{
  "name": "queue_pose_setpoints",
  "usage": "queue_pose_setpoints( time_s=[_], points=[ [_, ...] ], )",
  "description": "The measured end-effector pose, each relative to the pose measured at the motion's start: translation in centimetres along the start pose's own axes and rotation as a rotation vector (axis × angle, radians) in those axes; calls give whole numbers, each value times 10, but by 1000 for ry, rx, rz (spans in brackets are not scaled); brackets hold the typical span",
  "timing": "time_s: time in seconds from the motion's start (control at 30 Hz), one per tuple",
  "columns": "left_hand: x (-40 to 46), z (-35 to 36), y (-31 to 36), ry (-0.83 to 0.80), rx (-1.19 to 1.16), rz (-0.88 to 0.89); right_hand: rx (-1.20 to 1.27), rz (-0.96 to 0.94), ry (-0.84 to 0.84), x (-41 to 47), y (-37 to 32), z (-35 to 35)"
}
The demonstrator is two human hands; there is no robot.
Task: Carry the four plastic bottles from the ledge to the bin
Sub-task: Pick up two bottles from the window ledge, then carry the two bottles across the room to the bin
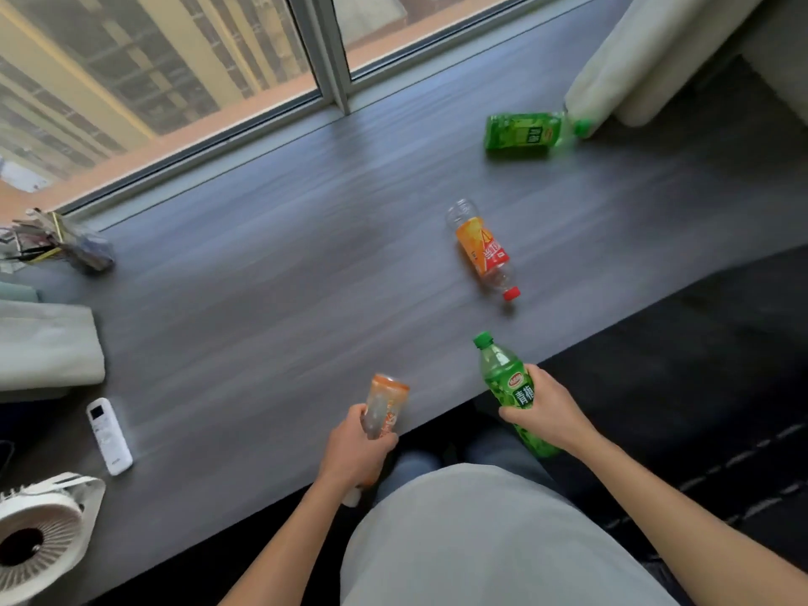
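Note:
My left hand (356,448) grips an orange-labelled clear bottle (385,404) over the ledge's near edge, its base pointing away from me. My right hand (544,411) holds a green bottle (503,378) with a green cap, tilted up and left. Two more bottles lie on the dark wooden ledge (271,264): an orange-labelled one with a red cap (483,249) in the middle right, and a green one (529,132) at the far right by a pale cushion. No bin is in view.
A white remote (109,436) and a white fan (37,535) sit at the ledge's left near end. A folded pale cushion (48,343) and a cluttered holder (65,242) lie further left. A window (175,80) runs along the far side. Dark floor (699,387) lies to the right.

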State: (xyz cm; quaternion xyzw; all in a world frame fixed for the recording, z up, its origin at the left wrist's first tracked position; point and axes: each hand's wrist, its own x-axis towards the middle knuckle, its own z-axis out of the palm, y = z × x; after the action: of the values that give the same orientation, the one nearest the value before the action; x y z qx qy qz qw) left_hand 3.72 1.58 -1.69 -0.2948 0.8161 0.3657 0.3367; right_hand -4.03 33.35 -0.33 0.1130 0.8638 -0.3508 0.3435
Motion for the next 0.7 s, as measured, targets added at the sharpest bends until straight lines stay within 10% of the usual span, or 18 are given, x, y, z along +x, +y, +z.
queue_pose_setpoints(
  time_s=[0.7],
  points=[
    [-5, 206, 230, -507, 772, 637, 939, 853, 510, -240, 270, 82]
  ],
)
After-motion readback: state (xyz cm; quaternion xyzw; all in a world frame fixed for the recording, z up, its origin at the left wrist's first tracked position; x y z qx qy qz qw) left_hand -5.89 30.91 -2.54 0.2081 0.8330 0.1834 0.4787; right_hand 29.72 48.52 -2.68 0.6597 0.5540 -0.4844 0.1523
